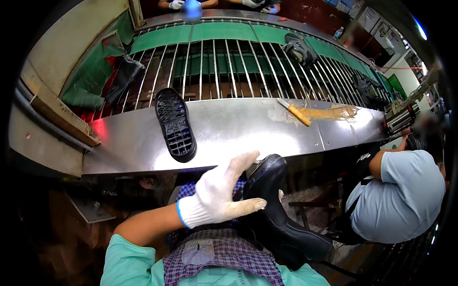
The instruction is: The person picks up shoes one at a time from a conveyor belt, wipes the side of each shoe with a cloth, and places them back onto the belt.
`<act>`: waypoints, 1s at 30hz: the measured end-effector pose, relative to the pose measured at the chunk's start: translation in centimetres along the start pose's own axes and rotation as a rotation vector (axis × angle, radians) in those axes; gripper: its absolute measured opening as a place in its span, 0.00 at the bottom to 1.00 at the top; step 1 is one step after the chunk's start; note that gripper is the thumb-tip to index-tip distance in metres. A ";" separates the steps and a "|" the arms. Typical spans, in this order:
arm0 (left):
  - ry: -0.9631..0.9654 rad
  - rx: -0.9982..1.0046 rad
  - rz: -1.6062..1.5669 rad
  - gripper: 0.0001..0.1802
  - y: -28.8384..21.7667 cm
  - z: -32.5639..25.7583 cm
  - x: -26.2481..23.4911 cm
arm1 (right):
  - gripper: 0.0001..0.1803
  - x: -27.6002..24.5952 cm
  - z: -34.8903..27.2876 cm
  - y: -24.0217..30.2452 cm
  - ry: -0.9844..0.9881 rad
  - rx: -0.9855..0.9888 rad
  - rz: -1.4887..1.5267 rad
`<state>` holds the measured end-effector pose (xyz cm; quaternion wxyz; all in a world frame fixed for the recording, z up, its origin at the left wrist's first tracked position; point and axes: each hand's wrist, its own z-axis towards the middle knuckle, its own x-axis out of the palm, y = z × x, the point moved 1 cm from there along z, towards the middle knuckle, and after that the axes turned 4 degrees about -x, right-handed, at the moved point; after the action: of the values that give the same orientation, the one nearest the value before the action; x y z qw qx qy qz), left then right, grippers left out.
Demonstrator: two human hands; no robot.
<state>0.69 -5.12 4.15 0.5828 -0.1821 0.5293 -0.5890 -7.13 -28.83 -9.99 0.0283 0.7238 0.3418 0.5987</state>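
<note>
My left hand (217,193), in a white knit glove with a blue cuff edge, is open beside a black boot (272,205). Its fingers stretch toward the boot's toe, and the thumb lies apart in front of the boot's upper; whether they touch it I cannot tell. The boot is over my lap, toe toward the bench and shaft toward the lower right. My right hand does not show. On the metal bench edge rests a black shoe sole (175,126), its gridded side up. To its right lies a knife-like tool with a yellow handle (298,114).
Beyond the metal ledge (229,119) runs a rack of metal rollers (217,66) with grey shoes (300,50) on it. A person in a light blue shirt (400,195) sits close on my right. Gloved hands of other people (253,4) are across the line.
</note>
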 end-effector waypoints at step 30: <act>-0.507 -0.730 -0.733 0.15 22.2 9.9 -19.8 | 0.44 -2.6 2.7 -3.0 -0.047 -0.008 -0.119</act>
<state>24.94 13.57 -2.73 0.3487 -0.6783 0.4445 -0.4698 -6.26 -26.87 -14.33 0.0751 0.7160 0.3811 0.5801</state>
